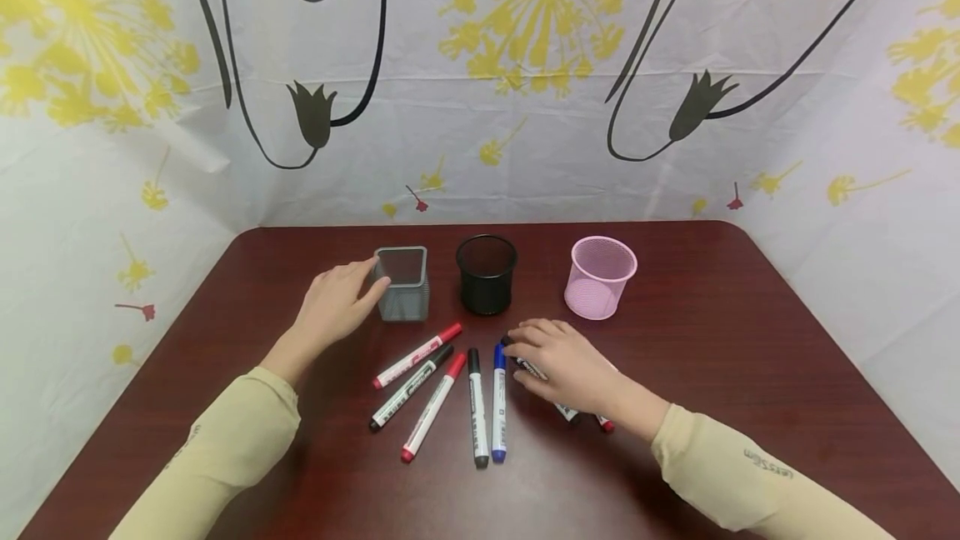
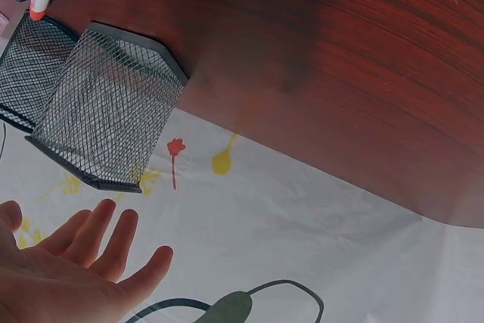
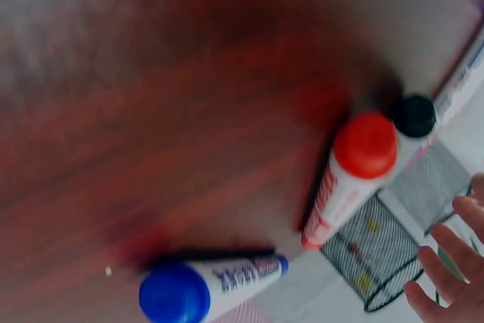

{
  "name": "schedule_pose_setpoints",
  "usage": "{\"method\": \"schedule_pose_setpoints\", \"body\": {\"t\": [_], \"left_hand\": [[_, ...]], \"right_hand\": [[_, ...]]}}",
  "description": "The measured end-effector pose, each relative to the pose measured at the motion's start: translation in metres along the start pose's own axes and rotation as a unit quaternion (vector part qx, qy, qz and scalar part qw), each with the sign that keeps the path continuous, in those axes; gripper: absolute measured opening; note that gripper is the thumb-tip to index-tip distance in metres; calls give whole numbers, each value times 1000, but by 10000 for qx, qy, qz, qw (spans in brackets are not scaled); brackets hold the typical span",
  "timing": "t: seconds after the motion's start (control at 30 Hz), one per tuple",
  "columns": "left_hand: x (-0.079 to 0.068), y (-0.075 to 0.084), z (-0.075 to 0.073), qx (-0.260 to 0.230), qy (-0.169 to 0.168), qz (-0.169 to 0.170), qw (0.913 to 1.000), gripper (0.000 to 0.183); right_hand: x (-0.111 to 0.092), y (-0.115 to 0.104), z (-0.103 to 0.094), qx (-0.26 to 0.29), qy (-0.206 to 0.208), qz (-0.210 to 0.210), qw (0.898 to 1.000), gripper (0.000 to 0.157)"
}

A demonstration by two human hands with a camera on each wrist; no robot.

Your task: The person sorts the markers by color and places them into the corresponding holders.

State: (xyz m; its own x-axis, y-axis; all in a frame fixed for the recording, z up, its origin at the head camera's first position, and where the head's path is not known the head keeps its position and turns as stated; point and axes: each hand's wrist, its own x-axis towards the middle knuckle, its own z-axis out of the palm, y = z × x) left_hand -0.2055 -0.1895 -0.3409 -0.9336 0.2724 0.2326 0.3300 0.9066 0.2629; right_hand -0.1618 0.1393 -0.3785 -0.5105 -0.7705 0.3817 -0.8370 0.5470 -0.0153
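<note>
My left hand (image 1: 337, 298) is spread beside the grey square mesh pen holder (image 1: 405, 302), thumb towards its front. In the left wrist view a gap shows between the fingers and that holder (image 2: 113, 104). My right hand (image 1: 562, 361) is over a black whiteboard marker (image 1: 566, 412), whose middle it covers. The fingertips are near that marker's upper end and a blue marker (image 1: 499, 407); contact cannot be told. Another marker with a red end (image 1: 605, 423) is mostly hidden beneath this hand. In the right wrist view the fingers (image 3: 446, 266) are spread, with nothing seen between them.
A black round mesh holder (image 1: 486, 290) and a pink round one (image 1: 596, 294) stand in line with the grey one. Left of the blue marker lie a black marker (image 1: 477, 411) and several red and black ones. Patterned cloth (image 1: 480, 165) hangs behind the dark wooden table (image 1: 675, 298).
</note>
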Motion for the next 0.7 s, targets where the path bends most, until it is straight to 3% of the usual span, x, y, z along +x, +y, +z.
{"method": "schedule_pose_setpoints", "body": {"t": [0.47,0.7], "left_hand": [[1,0,4,29,-48,30,10000,53],[1,-4,4,-258,-68,7,9996,52]], "right_hand": [[-6,-18,23,-213,-931,-472,9943,31],[-4,-23,25,-362,-956,-642,9927,31]]}}
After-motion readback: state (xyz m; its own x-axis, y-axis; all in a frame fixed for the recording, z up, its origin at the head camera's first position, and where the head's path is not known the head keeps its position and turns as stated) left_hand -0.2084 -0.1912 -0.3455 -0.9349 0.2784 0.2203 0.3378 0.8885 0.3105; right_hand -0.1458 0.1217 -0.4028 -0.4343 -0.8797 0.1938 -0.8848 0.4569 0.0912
